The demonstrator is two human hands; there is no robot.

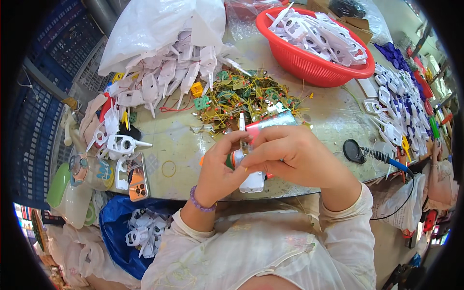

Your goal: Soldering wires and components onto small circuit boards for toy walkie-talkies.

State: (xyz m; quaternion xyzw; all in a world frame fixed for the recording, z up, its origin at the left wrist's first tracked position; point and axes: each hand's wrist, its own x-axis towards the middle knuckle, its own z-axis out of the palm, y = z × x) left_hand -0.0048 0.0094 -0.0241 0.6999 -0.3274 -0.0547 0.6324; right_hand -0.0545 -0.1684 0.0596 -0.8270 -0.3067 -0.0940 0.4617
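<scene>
My left hand (215, 169), with a purple beaded bracelet at its wrist, and my right hand (297, 152) meet over the near middle of the table. Both are closed, with their fingertips together at a small piece that the fingers mostly hide; I cannot make out its kind. Under them lies a white plastic housing (252, 183), its upper part covered by the fingers. Just beyond my hands, a red and silvery object (278, 120) lies against a heap of green circuit boards with yellow wires (249, 96).
White plastic housings (159, 79) spill from a white bag (154, 34) at the far left. A red basket (309, 72) holds more. At right are a soldering iron (398, 163) and rows of housings (406, 104). A phone (138, 179) and blue bag (113, 232) are at left.
</scene>
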